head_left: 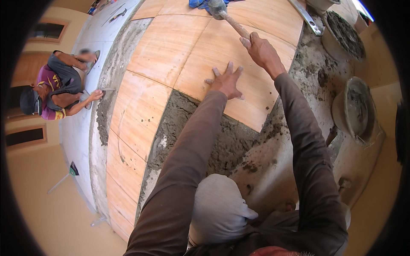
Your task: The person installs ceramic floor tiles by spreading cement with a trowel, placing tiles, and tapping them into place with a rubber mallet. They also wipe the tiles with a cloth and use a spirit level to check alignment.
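Observation:
My left hand [227, 81] lies with fingers spread on a wood-patterned floor tile [252, 96], near its left side. In my right hand [261, 50] is the wooden handle of a mallet [218, 9], its grey head held up beyond the hand toward the far side. The tile sits on wet grey mortar [230, 143], which shows along its near edge and beside the row of laid tiles [147, 91] on the left. Small mortar crumbs lie on the tile near its right corner.
Two buckets, one heaped with mortar [344, 36] and one holding grey slurry [358, 106], stand at right. A metal straightedge [305, 17] lies far right, a blue cloth [198, 4] at the far edge. On the left a co-worker [64, 85] squats, holding a trowel [107, 89].

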Tool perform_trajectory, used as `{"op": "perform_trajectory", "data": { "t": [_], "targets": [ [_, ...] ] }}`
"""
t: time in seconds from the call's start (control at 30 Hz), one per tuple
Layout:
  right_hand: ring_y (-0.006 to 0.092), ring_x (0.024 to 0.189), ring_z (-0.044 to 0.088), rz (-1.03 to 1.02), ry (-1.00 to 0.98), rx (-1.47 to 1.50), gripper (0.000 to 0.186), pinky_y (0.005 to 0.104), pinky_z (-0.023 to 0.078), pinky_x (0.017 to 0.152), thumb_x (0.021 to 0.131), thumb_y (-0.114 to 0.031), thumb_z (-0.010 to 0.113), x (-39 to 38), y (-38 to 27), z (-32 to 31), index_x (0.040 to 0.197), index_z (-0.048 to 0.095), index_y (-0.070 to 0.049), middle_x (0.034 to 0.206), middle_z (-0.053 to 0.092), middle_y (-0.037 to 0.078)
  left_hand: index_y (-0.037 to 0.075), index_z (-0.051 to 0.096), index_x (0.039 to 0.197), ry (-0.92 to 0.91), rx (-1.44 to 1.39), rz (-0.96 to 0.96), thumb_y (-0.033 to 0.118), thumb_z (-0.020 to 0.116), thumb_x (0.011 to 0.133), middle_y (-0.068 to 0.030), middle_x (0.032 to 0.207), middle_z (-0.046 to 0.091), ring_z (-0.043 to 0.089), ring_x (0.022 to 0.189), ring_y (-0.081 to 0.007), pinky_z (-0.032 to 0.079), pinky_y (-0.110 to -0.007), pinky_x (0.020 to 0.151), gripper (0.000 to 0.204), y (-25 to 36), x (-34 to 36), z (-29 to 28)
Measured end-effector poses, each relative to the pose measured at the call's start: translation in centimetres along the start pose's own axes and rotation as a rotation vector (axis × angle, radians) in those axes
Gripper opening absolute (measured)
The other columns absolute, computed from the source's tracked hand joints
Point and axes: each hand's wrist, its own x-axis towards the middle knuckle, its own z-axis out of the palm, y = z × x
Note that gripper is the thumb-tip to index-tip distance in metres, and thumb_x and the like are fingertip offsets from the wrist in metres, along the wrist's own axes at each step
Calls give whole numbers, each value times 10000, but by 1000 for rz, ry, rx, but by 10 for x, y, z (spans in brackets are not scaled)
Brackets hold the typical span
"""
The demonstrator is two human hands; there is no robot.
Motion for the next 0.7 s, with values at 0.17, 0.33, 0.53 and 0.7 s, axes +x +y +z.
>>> {"op": "perform_trajectory", "data": {
  "t": [0.17, 0.33, 0.53, 0.7],
  "targets": [
    [501, 791, 698, 31, -92, -15, 468, 590, 539, 665, 1078, -459, 519, -39, -3, 10, 1053, 541, 8, 825, 704, 298, 335, 252, 1668, 15, 9, 19, 433, 944, 690, -83, 1765, 113, 83, 1522, -643, 237, -895, 1069, 1202, 0, 5, -1],
    [496, 758, 695, 21, -98, 85, 436, 582, 532, 641, 1078, -435, 537, -52, -35, -11, 1061, 526, 0, 768, 682, 302, 352, 245, 1667, -12, 25, -15, 427, 942, 694, -62, 1769, 100, 76, 1531, -627, 243, -885, 1080, 1199, -7, -1, 7],
    [500, 670, 670, 45, -34, 75, 405, 562, 521, 586, 1079, -408, 557, -90, 18, 0, 1018, 506, -11, 720, 673, 273, 388, 238, 1664, -3, 13, 15, 429, 935, 706, -27, 1775, 69, 55, 1554, -590, 234, -873, 1100, 1185, 11, 11, 2],
    [496, 660, 671, 156, 38, 138, 395, 576, 517, 589, 1075, -390, 572, -121, -39, -51, 1026, 522, -1, 702, 668, 264, 391, 228, 1667, -19, 45, -39, 449, 926, 726, -21, 1776, 67, 65, 1557, -583, 236, -860, 1115, 1173, -3, 1, 4]
  ]
}}
